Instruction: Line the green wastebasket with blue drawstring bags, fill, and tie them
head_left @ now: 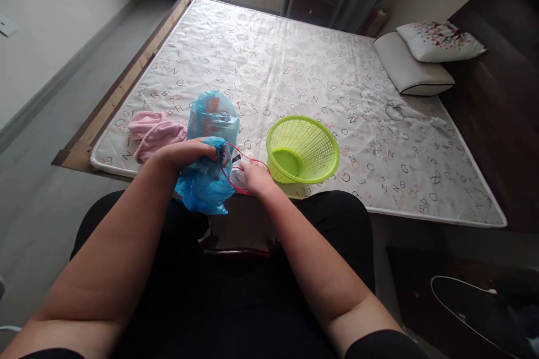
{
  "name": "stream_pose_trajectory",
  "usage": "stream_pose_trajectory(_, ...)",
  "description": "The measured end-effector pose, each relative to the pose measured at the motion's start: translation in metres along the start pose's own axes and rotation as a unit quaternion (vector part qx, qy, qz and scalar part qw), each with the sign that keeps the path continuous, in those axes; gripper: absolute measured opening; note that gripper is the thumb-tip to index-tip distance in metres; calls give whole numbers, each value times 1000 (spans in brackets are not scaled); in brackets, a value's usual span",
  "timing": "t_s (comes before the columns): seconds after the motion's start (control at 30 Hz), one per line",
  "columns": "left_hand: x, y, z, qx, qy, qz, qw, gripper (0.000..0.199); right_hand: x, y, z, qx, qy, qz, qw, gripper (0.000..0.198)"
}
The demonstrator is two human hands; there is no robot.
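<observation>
Blue plastic fills the nearest part of my view: a thin blue bag (206, 185) bunched at the near edge of the mattress (295, 61), just left of the green basket (302, 148). My left hand (189, 154) lies on top of it with the fingers curled down and clamped on the gathered mouth of the bag. My right hand (255, 178) sits between the bag and the basket, almost touching the basket's near wall, its fingers closed together around a small white bundle (239, 175). I think this is crumpled cloth or paper, but it is too small and hidden to be sure. A red drawstring (229, 176) loops from the bag's mouth across to that hand.

Behind the bag, also left of the basket, a second blue plastic bundle (213, 115) stands on the mattress with something orange showing through it. Further left of that lies a pink cloth (154, 132), folded loosely near the mattress edge.

The basket itself stands upright and slightly tilted, its round opening facing up.

Well beyond the basket, toward the far right corner, a grey-white pillow (410, 70) lies flat with a printed cushion (440, 40) resting partly on it.
</observation>
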State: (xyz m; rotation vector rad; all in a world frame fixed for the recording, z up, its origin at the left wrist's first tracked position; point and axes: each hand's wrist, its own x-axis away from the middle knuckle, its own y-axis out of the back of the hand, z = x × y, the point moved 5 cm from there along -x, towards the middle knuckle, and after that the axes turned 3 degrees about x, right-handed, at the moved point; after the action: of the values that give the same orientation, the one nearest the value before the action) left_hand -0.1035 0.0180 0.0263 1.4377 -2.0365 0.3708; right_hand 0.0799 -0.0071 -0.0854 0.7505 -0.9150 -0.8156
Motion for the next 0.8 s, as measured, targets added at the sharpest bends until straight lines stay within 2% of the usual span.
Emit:
stream_pose_trajectory(0.1, -7, -10, 4, -25, 26, 48, 998, 22, -5, -11, -6, -40, -27, 25, 999, 41)
stream_pose_trajectory(0.2, -12, -13, 9, -40, 27, 63, 997, 18, -13, -16, -8, -114, -35, -8, 993, 41)
stream_pose_trajectory(0.33, -16, -15, 14, -53, 31, 89, 994, 17, -19, -5, -5, -142, -27, -58, 988, 16)
stream_pose_trajectory(0.37, -16, -15, 14, -56, 29, 97, 993, 19, -20, 1, -4, -144, -28, -72, 987, 16)
stream_pose_trajectory(0.5, -16, -13, 13, -60, 15, 94, 994, 26, -17, 31, -4, -155, -22, -181, 971, 29)
stream_pose_trajectory(0.67, -19, -6, 13, -41, -15, 69, 997, 24, 0, 58, 1, -221, 19, -361, 906, 64)
stream_pose_trajectory(0.73, -23, -6, 13, -38, -30, 79, 996, 25, 5, 60, 5, -226, 38, -384, 894, 69)
stream_pose_trajectory(0.8, -27, -7, 15, -36, -35, 87, 995, 25, 6, 60, 7, -229, 43, -376, 897, 66)
